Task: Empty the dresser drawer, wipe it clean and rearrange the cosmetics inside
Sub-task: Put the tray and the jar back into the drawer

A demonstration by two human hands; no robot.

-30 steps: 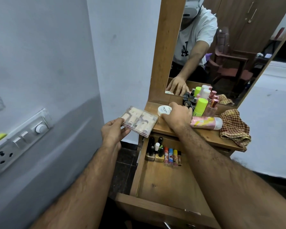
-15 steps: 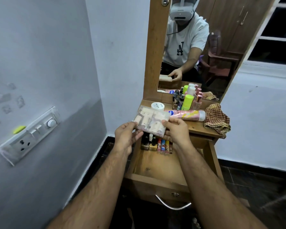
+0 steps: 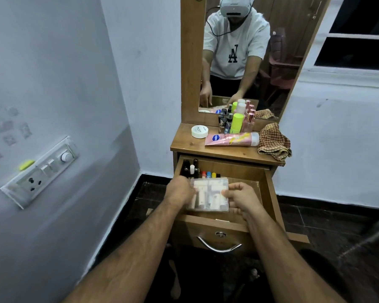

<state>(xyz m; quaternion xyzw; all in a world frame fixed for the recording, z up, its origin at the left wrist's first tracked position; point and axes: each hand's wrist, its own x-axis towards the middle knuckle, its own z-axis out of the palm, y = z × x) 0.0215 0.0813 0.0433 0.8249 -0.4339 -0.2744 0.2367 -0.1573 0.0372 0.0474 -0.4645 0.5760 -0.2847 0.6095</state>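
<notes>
The wooden dresser drawer (image 3: 269,193) stands pulled out. A clear plastic case of pale sponges (image 3: 209,196) lies low inside it, held from both sides. My left hand (image 3: 179,190) grips its left edge and my right hand (image 3: 241,196) grips its right edge. Behind the case, at the drawer's back left, stand small dark bottles (image 3: 189,168) and a row of coloured lip balms (image 3: 208,174). On the dresser top sit a white jar (image 3: 199,131), a pink tube lying flat (image 3: 232,139), upright bottles (image 3: 235,123) and a checked cloth (image 3: 274,142).
A mirror (image 3: 239,51) rises behind the dresser top and reflects the person. A blue-grey wall with a switch and socket panel (image 3: 39,171) is close on the left. The drawer's metal handle (image 3: 219,246) faces me. Dark floor tiles surround the dresser.
Both hands have brought the clear case down from in front of the dresser top into the open drawer. The view has pulled back and tilted down.
</notes>
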